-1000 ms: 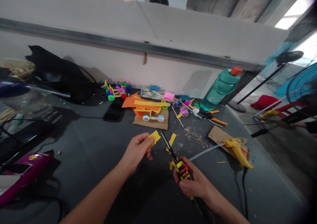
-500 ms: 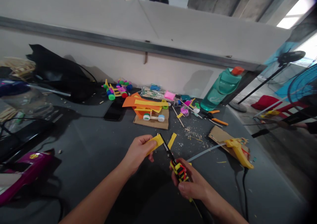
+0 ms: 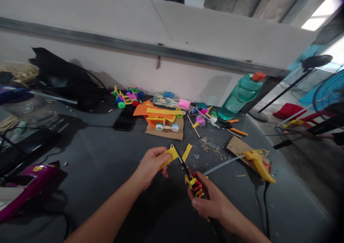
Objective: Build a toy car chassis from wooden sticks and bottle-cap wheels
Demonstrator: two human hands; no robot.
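Left hand (image 3: pixel 151 163) pinching a yellow foam piece (image 3: pixel 170 155), right hand (image 3: pixel 208 199) gripping scissors (image 3: pixel 188 175) — blades at eleven o'clock, seemingly biting the piece.

No lettering can be read on the scissors (image 3: pixel 189 175), the bottle (image 3: pixel 236 99) or the table (image 3: pixel 107 153). A yellow mark on the purple item (image 3: pixel 27 187) is too blurred to read.

The yellow paper piece (image 3: pixel 171 156) is tilted above the tabletop; black-bladed scissors (image 3: pixel 185 167) with yellow-red handles touch its right edge.
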